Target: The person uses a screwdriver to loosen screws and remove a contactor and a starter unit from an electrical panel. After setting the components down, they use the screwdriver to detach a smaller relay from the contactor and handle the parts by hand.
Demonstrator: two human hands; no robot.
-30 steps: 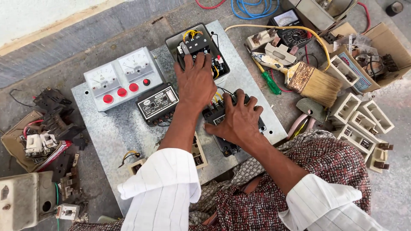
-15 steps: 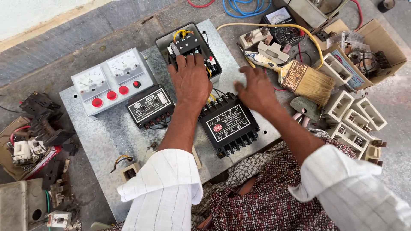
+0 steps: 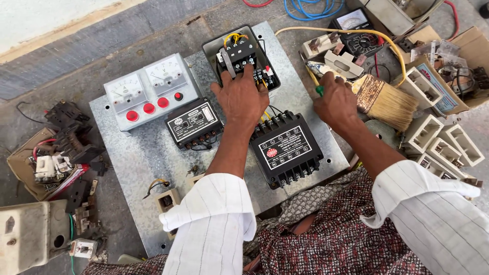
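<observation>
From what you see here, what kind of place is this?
Probably an informal electrical repair spot set up on a bare floor. A metal panel carries a meter box and a black module, and loose switch parts, a paintbrush and coiled blue cable lie around it.

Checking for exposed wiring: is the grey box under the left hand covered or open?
Open: the grey box has no cover; black component and yellow wires show.

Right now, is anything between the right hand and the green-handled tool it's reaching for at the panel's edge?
Nothing visible blocks it. The right hand is already on the green-handled tool, whose green tip shows at the fingers. The paintbrush lies just beside the hand, off the metal panel. The left hand rests apart on the open black unit.
</observation>
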